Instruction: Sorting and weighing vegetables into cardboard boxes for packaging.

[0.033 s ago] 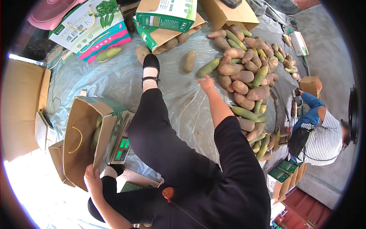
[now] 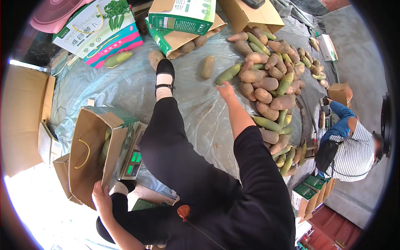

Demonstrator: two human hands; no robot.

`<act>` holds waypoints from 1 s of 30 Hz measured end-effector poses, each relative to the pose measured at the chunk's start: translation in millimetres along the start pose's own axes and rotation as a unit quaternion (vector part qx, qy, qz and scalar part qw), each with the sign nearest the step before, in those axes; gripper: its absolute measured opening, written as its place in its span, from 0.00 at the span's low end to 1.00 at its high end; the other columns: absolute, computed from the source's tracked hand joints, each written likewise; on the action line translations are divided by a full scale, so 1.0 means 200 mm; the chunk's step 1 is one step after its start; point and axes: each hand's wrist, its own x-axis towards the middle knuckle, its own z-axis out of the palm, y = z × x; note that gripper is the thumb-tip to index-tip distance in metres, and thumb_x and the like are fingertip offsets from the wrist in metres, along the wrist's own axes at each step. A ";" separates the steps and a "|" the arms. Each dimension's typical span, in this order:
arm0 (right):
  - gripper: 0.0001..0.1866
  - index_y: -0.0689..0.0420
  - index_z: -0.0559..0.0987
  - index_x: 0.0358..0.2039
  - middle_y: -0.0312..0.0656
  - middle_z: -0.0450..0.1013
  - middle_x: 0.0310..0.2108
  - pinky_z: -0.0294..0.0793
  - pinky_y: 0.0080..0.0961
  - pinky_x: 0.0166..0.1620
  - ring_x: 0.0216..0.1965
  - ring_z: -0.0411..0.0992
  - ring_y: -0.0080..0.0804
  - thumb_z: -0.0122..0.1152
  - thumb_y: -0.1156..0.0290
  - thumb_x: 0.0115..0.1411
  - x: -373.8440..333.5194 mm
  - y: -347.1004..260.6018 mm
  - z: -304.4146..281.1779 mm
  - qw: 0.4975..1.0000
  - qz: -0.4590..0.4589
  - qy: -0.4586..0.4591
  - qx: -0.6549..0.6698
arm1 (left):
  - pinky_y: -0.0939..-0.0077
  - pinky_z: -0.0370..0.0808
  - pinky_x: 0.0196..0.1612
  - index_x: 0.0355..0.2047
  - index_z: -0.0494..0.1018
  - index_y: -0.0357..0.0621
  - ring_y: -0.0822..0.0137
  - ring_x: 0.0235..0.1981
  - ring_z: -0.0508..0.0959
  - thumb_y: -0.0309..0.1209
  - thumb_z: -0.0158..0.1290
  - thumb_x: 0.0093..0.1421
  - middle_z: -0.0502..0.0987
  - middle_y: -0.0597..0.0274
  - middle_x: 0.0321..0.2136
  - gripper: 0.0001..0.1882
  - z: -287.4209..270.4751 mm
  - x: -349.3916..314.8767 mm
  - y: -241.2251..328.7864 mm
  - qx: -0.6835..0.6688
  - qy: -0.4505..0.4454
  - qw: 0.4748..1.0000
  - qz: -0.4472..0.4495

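Note:
My left hand is closed over the near edge of an open cardboard box with a yellow cord handle. Green radishes show partly inside, and the box rests on a scale with a lit green display. My right hand reaches forward, its fingers closed at the near end of a green radish lying on the plastic sheet. Beside that radish spreads a large pile of brownish, soil-covered radishes mixed with green ones.
Green and white cartons, a printed bag and an open brown box stand at the far side. My outstretched leg crosses the plastic sheet. At the right, another person bends near several green-topped boxes.
The fingers of my right hand have drawn together slightly at the green radish's end. My left hand keeps its place on the box edge.

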 end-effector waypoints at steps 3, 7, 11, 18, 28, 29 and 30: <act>0.34 0.55 0.68 0.55 0.55 0.70 0.49 0.64 0.32 0.55 0.54 0.66 0.47 0.61 0.54 0.49 0.09 -0.03 -0.02 0.998 0.033 -0.044 -0.008 | 0.61 0.69 0.38 0.36 0.70 0.34 0.46 0.34 0.73 0.18 0.46 0.50 0.72 0.46 0.31 0.11 0.00 0.02 0.03 0.023 -0.030 0.999 -0.027; 0.39 0.53 0.63 0.60 0.51 0.68 0.52 0.63 0.31 0.56 0.56 0.64 0.44 0.60 0.50 0.50 0.18 -0.01 0.02 0.995 0.048 -0.080 -0.031 | 0.60 0.69 0.38 0.34 0.68 0.32 0.45 0.33 0.73 0.20 0.46 0.50 0.72 0.46 0.29 0.09 0.01 0.04 0.07 0.016 -0.004 1.000 -0.014; 0.40 0.51 0.60 0.62 0.50 0.65 0.55 0.60 0.30 0.58 0.58 0.62 0.41 0.60 0.49 0.51 0.22 -0.02 0.12 0.989 0.055 -0.116 -0.071 | 0.63 0.69 0.38 0.36 0.70 0.35 0.47 0.34 0.73 0.17 0.46 0.50 0.72 0.48 0.30 0.11 0.00 0.04 0.06 0.008 -0.014 0.999 -0.035; 0.41 0.46 0.62 0.61 0.45 0.66 0.56 0.53 0.34 0.61 0.59 0.60 0.41 0.59 0.45 0.48 0.41 0.27 0.22 0.988 0.083 -0.105 0.077 | 0.63 0.69 0.36 0.35 0.69 0.35 0.46 0.32 0.73 0.18 0.47 0.49 0.72 0.47 0.29 0.11 0.03 0.07 0.06 -0.019 -0.006 1.000 0.000; 0.26 0.54 0.76 0.49 0.47 0.74 0.45 0.68 0.26 0.51 0.49 0.71 0.32 0.66 0.58 0.50 -0.49 0.28 0.09 0.989 0.003 -0.138 0.049 | 0.63 0.69 0.36 0.34 0.70 0.36 0.47 0.32 0.73 0.18 0.45 0.50 0.72 0.48 0.29 0.11 -0.02 0.04 0.02 0.019 -0.017 1.000 -0.013; 0.23 0.55 0.78 0.45 0.47 0.75 0.42 0.68 0.26 0.50 0.46 0.72 0.32 0.67 0.58 0.49 -0.61 0.35 0.07 0.989 0.006 -0.137 0.063 | 0.63 0.69 0.36 0.35 0.70 0.35 0.47 0.33 0.73 0.18 0.44 0.50 0.72 0.48 0.30 0.11 -0.02 0.05 0.06 0.004 -0.021 1.000 -0.010; 0.21 0.56 0.80 0.40 0.47 0.76 0.39 0.69 0.27 0.49 0.44 0.73 0.33 0.67 0.57 0.48 -0.70 0.41 0.08 0.988 0.008 -0.136 0.079 | 0.63 0.69 0.36 0.35 0.70 0.35 0.47 0.33 0.73 0.18 0.44 0.50 0.72 0.48 0.30 0.11 -0.02 0.06 0.06 0.003 -0.024 1.000 -0.010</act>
